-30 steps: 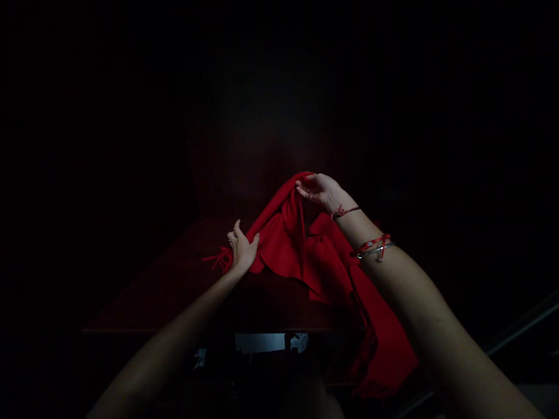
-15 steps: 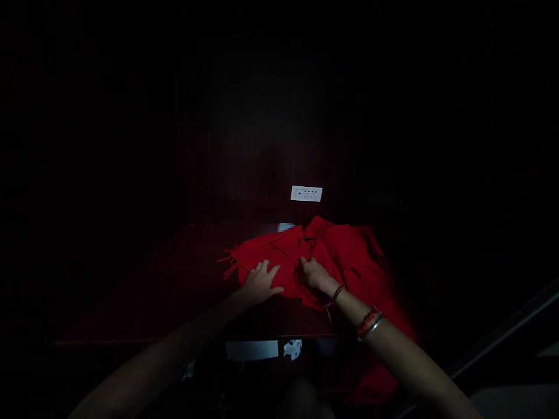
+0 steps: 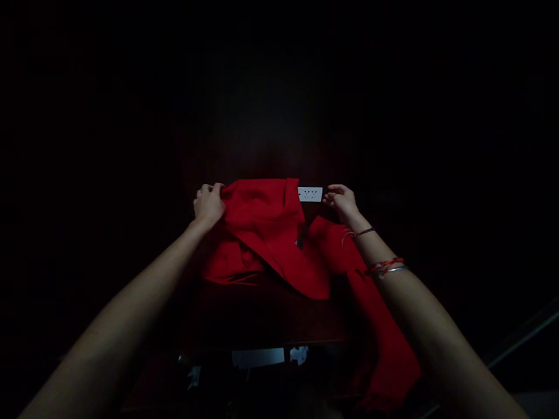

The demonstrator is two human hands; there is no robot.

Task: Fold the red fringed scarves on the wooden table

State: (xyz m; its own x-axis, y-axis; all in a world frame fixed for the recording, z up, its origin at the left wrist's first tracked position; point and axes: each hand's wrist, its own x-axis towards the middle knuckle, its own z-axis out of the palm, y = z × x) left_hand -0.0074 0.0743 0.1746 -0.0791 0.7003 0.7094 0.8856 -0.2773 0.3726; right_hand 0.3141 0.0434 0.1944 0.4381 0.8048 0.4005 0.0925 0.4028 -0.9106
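Cloth (image 3: 262, 209): bright red, it was partly lifted above the dark table (image 3: 262, 320), its upper edge raised and its lower part sloping toward us in broad folds.
Left hand (image 3: 209, 203): we grasped the cloth at its upper left corner, fingers bent round the edge.
Right hand (image 3: 343, 201): we had it raised on the far side of the table, fingers released and loosely curled, apart from the cloth's right edge.
Fringe (image 3: 242, 280): thin red strands lay at the lower left, below the lifted fold.
Red stretch (image 3: 338, 247): more fabric lay near our right forearm and ran down past the table's front edge; whether it joined the lifted part, we could not tell.
Socket plate (image 3: 311, 194): white, it showed between the cloth and our right hand, its left end covered by the fabric.
Right wrist: we wore a thin dark band (image 3: 364, 232), and farther up the arm a red bracelet (image 3: 386, 265) beside a silver bangle (image 3: 398, 269).
Below the edge: we saw a pale flat thing (image 3: 257, 357) and a crumpled white thing (image 3: 299, 355), both too dim to name.
Light: weak, leaving our surroundings nearly black.
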